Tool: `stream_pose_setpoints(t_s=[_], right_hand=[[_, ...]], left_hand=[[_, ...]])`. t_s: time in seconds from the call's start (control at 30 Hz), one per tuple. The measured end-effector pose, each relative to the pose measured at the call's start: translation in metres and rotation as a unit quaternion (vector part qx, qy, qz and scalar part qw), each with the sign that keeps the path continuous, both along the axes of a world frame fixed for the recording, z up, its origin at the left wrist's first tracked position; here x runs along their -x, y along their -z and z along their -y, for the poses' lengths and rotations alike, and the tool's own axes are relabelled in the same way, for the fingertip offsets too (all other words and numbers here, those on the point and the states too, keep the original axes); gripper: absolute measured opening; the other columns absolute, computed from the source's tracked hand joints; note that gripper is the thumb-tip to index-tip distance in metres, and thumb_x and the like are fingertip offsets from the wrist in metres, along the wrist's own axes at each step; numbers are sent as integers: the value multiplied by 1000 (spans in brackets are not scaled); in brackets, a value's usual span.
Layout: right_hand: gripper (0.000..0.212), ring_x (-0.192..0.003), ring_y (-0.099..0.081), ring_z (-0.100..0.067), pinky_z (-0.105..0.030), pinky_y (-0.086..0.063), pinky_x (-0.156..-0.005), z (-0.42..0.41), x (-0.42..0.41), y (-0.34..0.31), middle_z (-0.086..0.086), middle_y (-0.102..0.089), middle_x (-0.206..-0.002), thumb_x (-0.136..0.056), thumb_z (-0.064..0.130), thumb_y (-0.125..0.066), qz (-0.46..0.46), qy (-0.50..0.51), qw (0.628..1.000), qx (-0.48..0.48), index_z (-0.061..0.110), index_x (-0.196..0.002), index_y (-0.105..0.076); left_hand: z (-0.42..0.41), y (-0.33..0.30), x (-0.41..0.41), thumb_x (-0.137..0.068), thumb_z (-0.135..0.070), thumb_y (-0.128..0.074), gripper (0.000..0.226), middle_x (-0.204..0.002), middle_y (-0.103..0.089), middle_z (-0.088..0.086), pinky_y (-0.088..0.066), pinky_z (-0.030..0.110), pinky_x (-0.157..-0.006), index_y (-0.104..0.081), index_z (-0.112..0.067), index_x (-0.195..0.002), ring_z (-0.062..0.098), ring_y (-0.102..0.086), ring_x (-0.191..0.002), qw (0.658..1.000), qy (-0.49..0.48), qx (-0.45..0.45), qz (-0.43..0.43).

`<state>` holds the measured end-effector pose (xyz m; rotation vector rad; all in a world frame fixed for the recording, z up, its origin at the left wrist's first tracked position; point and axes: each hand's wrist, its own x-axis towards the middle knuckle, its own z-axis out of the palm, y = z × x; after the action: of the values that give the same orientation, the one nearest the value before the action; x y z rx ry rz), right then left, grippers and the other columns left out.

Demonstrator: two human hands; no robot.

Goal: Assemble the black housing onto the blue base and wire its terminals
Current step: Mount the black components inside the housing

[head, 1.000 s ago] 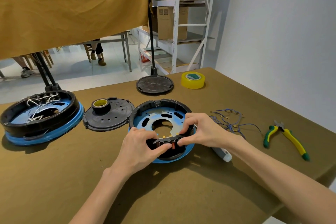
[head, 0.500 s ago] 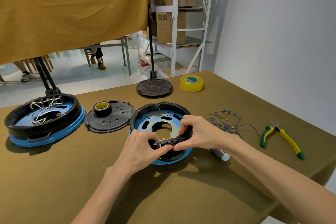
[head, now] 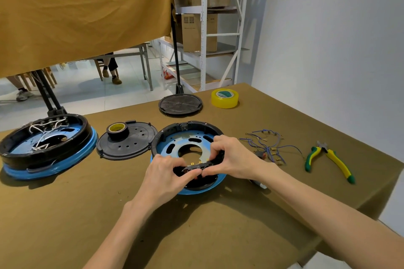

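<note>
Inside black housing (head: 175, 130) on blue base (head: 197, 191): both hands pinch terminal block (head: 196, 166).

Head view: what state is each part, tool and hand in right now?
Centre unit: black ring on blue base, unwired.
Terminal block: pinched by both hands at near rim.
Left hand: gripping block.
Right hand: gripping block.
Left unit: wired, white leads inside.
Blue wires: loose on table.
Pliers: lying unused.
Yellow tape: lying flat.

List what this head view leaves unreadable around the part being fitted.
- Terminal block: ends covered by left hand and right hand; seating unclear.
- White object: mostly hidden under the right wrist.
- Blue wires: connectors too small to count.
</note>
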<state>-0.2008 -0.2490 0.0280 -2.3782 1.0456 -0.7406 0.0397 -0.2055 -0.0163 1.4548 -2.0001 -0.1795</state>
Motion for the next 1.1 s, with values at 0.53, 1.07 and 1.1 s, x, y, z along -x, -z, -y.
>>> stream_pose_setpoints(t_s=[0.53,1.07,1.1], right_hand=[[33,-104,-60,-30,-39,-47,-87,18,96,45,-8,-60,-106,-101,47,-55,-237,388,890,33,18,-108,-70],[9,-61,-71,-25,-30,-60,-60,-38,-2,5,-11,-76,-84,-97,12,-69,338,82,928,-130,11,-101,-77],[12,-65,-73,-27,-31,-62,-64,-40,-11,4,-13,-77,-87,-98,9,-66,351,54,922,-154,9,-105,-77]], left_hand=[[4,13,29,-82,-68,-62,40,-68,-57,-15,-40,29,-78,-64,-30,-72,8,-52,-74,991,-65,107,-37],[-18,-13,14,-93,-45,-67,28,-108,-69,-26,-43,6,-92,-66,-41,-121,2,-64,-110,977,75,14,-198],[-20,-15,15,-94,-44,-66,30,-109,-70,-25,-45,7,-92,-67,-42,-124,3,-65,-111,976,90,5,-198]])
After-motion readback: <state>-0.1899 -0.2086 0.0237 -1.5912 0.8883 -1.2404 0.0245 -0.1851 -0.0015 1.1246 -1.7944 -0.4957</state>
